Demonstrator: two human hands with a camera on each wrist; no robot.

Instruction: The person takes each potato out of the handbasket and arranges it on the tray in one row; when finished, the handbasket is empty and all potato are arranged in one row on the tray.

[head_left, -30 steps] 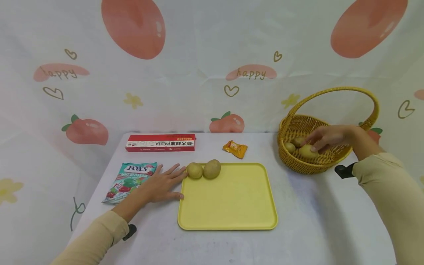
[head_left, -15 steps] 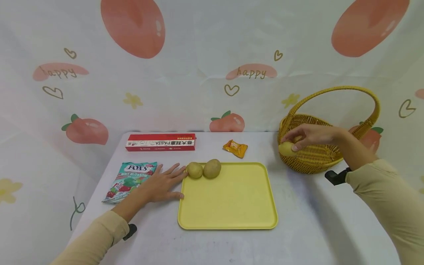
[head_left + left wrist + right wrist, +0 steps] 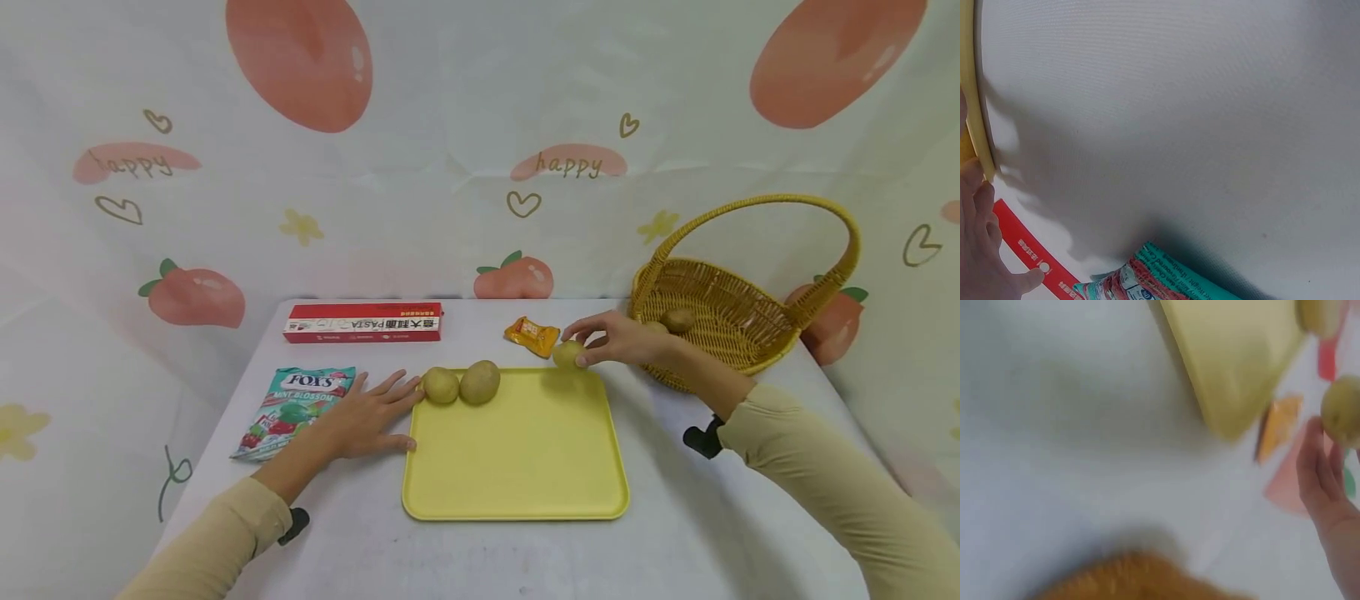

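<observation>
Between the fingers and thumb of my right hand (image 3: 611, 337) is a potato (image 3: 568, 355), held over the back right corner of the yellow tray (image 3: 517, 467). The right wrist view shows this potato (image 3: 1342, 412) at the fingertips. Two more potatoes, one rounder (image 3: 441, 386) and one larger (image 3: 480, 382), lie side by side at the tray's back left. My left hand (image 3: 375, 418) lies with fingers spread, its fingertips and thumb at the tray's left edge. In the wicker basket (image 3: 738, 287) on the right sits a brown potato (image 3: 678, 320), and another is partly hidden by my right wrist.
A teal candy bag (image 3: 292, 408) lies beside and partly behind my left hand. Farther back is a red pasta box (image 3: 363, 323). An orange wrapped snack (image 3: 532, 336) lies just behind the tray. The basket's tall handle (image 3: 772, 200) arches above its rim.
My right hand has lifted a potato out of the basket and carried it left to the tray's back right corner. The left hand has stayed in place.
</observation>
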